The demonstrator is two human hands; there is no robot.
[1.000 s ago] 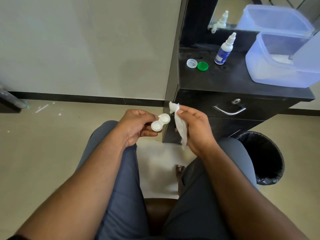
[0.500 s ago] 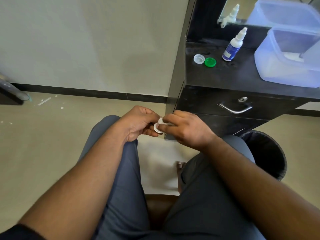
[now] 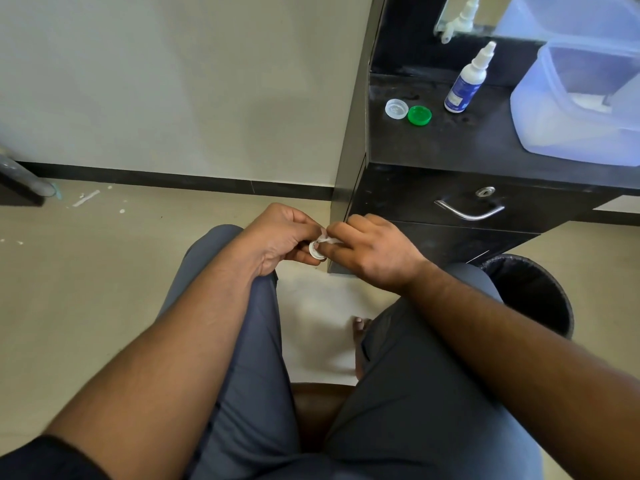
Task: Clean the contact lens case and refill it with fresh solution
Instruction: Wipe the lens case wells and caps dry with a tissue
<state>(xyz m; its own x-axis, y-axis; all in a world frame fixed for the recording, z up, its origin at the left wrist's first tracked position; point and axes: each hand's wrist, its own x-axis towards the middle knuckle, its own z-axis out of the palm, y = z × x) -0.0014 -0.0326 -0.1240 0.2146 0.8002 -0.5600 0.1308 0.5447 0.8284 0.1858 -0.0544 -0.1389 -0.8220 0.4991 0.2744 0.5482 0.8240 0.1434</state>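
While the left hand [image 3: 277,240] grips the white lens case [image 3: 316,251] above the lap, the right hand [image 3: 372,252] pinches a scrap of white tissue [image 3: 327,240] against the case's top; most of the case is hidden by fingers, so what is in it cannot be seen. On the black cabinet [image 3: 485,147] just beyond the hands, a clear cap [image 3: 396,108] and a green cap [image 3: 419,115] lie touching, open sides up. Beside them stands a solution bottle [image 3: 465,85], and farther right a translucent tub [image 3: 585,105] holding something white. Below the cabinet sits a black-lined bin [image 3: 533,292].
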